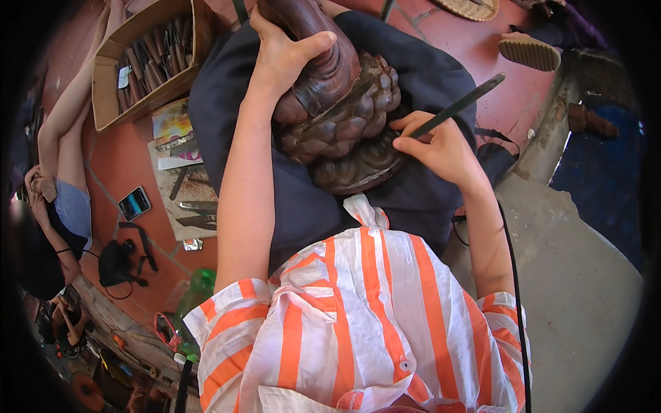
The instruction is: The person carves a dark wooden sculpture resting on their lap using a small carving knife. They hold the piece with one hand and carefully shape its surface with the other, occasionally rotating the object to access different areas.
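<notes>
Carving (344, 131) of dark wood rests tilted at upper centre, on the dark cloth (220, 138) over the lap, petalled base facing lower right — soft folds likely cushion it and check rolling. Left hand (286, 55) wraps the smooth upper part, thumb laid across; remaining fingers mostly hidden, so pressure cannot be told. Grip presumably steadies the piece from above, leaving the base accessible. Right hand (434, 148), right of centre, pinches a flat dark tool (471, 100) between thumb and fingers beside the base; tip hidden, contact uncertain. Low hold probably favours fine control. Upper left: cardboard box (103, 96) of handled tools (155, 58) — apparently kept within reach. Below it, loose blades (196, 221) lie on a speckled board (162, 179).
</notes>
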{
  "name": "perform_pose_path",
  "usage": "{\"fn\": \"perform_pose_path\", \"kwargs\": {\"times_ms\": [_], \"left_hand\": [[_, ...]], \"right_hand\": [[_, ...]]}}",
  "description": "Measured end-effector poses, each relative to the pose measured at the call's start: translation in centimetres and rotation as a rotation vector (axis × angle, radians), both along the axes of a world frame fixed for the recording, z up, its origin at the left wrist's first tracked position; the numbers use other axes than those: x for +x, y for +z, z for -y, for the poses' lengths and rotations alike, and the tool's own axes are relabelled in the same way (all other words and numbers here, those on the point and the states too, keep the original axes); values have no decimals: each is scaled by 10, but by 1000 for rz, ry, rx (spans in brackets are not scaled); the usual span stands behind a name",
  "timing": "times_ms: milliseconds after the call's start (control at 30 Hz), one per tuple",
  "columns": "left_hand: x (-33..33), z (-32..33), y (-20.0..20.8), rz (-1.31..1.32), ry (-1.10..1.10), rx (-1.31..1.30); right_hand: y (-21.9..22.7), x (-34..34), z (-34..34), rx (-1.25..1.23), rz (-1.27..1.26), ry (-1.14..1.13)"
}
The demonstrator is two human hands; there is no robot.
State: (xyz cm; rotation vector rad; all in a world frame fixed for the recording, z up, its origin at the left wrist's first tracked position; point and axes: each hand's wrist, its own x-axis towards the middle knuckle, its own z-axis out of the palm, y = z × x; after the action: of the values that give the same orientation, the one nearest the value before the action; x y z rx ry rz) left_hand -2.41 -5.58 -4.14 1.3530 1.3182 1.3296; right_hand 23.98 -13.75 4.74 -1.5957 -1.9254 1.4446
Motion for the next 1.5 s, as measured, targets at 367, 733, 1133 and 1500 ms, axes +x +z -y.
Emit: {"fn": "perform_pose_path", "kwargs": {"times_ms": [367, 733, 1133, 1500], "left_hand": [[-1, 0, 1, 35, -14, -4], [2, 0, 3, 51, -19, 18], [10, 11, 39, 296, -10, -55], [5, 9, 12, -2, 49, -138]], "right_hand": [[13, -26, 25, 162, 299, 33], [9, -34, 31, 262, 341, -46], [-2, -25, 30, 303, 322, 39], [-6, -16, 19, 157, 118, -44]]}}
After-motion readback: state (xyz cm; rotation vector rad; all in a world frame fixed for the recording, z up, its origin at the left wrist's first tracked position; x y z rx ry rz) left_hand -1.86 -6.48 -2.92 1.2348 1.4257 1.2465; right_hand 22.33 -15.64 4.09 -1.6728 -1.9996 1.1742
